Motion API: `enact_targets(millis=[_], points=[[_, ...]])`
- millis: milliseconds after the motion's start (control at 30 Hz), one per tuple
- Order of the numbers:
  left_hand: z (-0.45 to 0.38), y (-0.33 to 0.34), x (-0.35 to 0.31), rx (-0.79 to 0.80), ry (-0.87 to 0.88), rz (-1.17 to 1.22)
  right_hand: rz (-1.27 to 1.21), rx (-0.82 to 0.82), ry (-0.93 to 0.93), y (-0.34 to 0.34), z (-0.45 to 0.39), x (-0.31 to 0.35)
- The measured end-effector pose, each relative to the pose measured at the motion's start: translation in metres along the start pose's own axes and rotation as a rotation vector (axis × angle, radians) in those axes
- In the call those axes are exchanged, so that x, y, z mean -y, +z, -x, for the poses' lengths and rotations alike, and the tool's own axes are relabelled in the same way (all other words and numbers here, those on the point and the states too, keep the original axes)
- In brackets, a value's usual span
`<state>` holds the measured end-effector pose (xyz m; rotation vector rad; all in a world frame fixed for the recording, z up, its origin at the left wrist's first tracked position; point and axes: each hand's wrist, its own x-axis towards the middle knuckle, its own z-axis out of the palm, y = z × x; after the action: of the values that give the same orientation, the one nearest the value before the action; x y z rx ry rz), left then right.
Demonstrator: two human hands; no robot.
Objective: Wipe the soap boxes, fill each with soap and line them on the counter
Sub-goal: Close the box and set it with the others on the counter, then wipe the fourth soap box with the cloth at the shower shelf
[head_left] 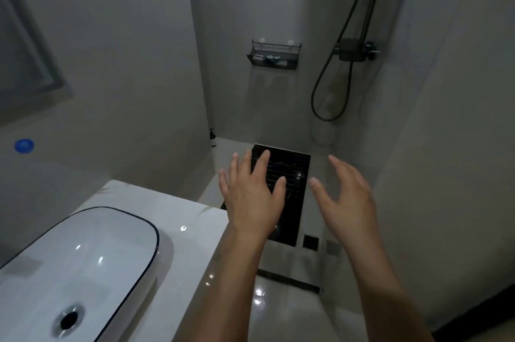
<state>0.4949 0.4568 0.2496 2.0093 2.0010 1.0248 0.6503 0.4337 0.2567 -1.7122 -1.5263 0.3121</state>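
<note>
Two bare hands reach forward in the air, and neither holds anything: your left hand [252, 192] is spread palm-down with its fingers straight and apart, and your right hand [344, 192] is turned a little inward, fingers relaxed and slightly bent. Both hang over the shower floor, where a black slatted drain [295, 171] lies beneath your left fingers. Your left forearm crosses the right edge of the counter [172, 202], a pale glossy slab at lower left. Set into that counter is a white basin [83, 252] with a thin dark rim and a round plughole near the bottom edge. No soap box can be told for certain in this view; the nearest candidate is whatever sits in the black wire rack [274, 55] fixed to the far wall, and its contents are too small and dim to name. Right of the rack, a dark shower valve [355, 50] carries a looping hose [324, 101]. A small dark bottle [213, 138] stands on the floor at the wall corner. A blue round cap [24, 145] sits far left.
</note>
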Motion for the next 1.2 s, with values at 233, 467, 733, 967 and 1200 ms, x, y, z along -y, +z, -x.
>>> enact_targets(millis=[233, 467, 733, 967, 1200], points=[[-0.118, 0.037, 0.029, 0.037, 0.035, 0.04, 0.087, -0.017, 0.038, 0.042, -0.112, 0.009], [-0.23, 0.068, 0.055, 0.016, 0.066, 0.059, 0.121, -0.021, 0.036, 0.099, -0.211, 0.017], [-0.314, 0.127, 0.07, 0.071, 0.055, 0.024, 0.157, 0.007, 0.078, 0.152, -0.294, -0.004], [-0.418, 0.178, 0.081, 0.059, 0.012, -0.011, 0.091, 0.075, 0.066, 0.207, -0.412, -0.021], [-0.561, 0.223, 0.07, 0.022, -0.044, -0.058, 0.065, 0.146, -0.012, 0.246, -0.565, -0.029]])
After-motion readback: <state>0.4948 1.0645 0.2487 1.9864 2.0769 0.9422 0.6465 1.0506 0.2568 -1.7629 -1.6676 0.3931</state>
